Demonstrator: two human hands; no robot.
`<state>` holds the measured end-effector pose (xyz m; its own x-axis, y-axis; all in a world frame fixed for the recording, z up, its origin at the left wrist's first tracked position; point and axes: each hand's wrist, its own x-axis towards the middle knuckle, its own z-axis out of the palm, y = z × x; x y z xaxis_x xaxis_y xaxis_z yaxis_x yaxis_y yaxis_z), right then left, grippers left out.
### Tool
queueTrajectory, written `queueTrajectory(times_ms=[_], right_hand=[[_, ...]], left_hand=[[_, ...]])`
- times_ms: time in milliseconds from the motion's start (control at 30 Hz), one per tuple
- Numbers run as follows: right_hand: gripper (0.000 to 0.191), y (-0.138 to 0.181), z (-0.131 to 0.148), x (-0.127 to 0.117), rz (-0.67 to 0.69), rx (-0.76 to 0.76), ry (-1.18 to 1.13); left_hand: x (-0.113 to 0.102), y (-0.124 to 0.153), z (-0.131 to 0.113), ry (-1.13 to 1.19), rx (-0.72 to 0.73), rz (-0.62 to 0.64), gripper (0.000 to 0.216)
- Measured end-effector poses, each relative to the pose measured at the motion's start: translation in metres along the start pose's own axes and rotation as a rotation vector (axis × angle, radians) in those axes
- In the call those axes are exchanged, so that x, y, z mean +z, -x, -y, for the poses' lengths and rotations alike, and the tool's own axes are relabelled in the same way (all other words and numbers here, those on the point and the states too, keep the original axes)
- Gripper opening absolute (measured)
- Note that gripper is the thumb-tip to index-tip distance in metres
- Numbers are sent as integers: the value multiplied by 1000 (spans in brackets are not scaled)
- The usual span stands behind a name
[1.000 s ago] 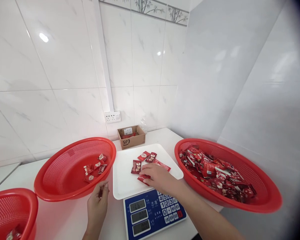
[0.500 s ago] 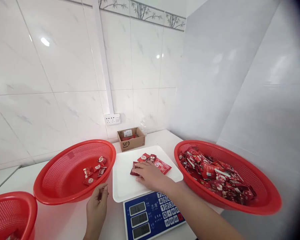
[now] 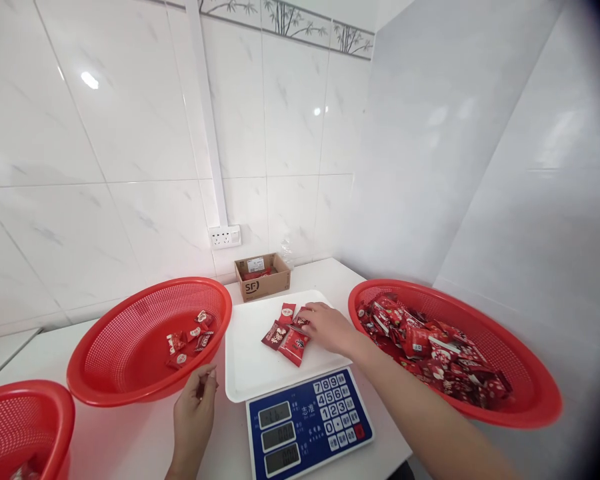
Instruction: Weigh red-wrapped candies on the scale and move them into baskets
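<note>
Several small red snack packets (image 3: 294, 345) lie on the white tray (image 3: 245, 367) of a weighing scale (image 3: 307, 427), some overlapping. My right hand (image 3: 330, 328) reaches over the tray from the right. Its fingers and thumb close around a dark red packet (image 3: 302, 317) at the right of the group, covering part of it. Left of the scale, my left hand (image 3: 195, 410) hovers near the front rim of a red basket, its fingers curled in against the thumb. Whatever may be inside those fingers is hidden.
The left red basket (image 3: 100, 373) holds several small packets; the right red basket (image 3: 530, 413) holds a large heap. Part of a third basket (image 3: 55, 427) shows at lower left. A cardboard box (image 3: 267, 285) with red contents stands behind the tray, by the tiled wall.
My right hand has moved a little up and to the right across the tray. The packets beneath it now lie more spread out and turned. My left hand has hardly moved.
</note>
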<state>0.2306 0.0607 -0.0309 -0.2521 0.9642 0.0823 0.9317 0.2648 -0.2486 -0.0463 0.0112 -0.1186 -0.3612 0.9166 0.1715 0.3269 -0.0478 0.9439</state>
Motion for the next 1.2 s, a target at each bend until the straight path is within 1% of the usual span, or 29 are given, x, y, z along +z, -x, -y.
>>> queueTrajectory(times_ms=[67, 167, 300, 433, 600, 733, 833, 967, 1100, 1200], right_hand=[[35, 1, -11, -1, 35, 52, 3], [40, 1, -16, 1, 62, 106, 2], [48, 0, -12, 3, 52, 156, 2], [53, 5, -5, -2, 76, 156, -20], [52, 13, -4, -8, 130, 108, -74], [51, 13, -4, -11, 124, 74, -121], [58, 10, -1, -11, 138, 0, -155], [68, 3, 5, -3, 244, -98, -184], [63, -9, 7, 5, 330, -151, -203], [58, -19, 10, 9, 328, -193, -211]], left_hand=[[0, 0, -1, 0, 3, -3, 55], [-1, 0, -1, -14, -6, 3, 54], [-1, -1, 1, -8, -10, -3, 55], [0, -1, 2, -3, -3, -12, 53], [0, -2, 3, 6, -5, -2, 53], [0, -1, 3, 8, -13, 2, 54], [-1, -1, 4, 2, -11, 4, 52], [0, -1, 5, 11, 1, -2, 52], [0, -2, 7, 7, 6, -6, 53], [0, -2, 6, 3, 2, 6, 53]])
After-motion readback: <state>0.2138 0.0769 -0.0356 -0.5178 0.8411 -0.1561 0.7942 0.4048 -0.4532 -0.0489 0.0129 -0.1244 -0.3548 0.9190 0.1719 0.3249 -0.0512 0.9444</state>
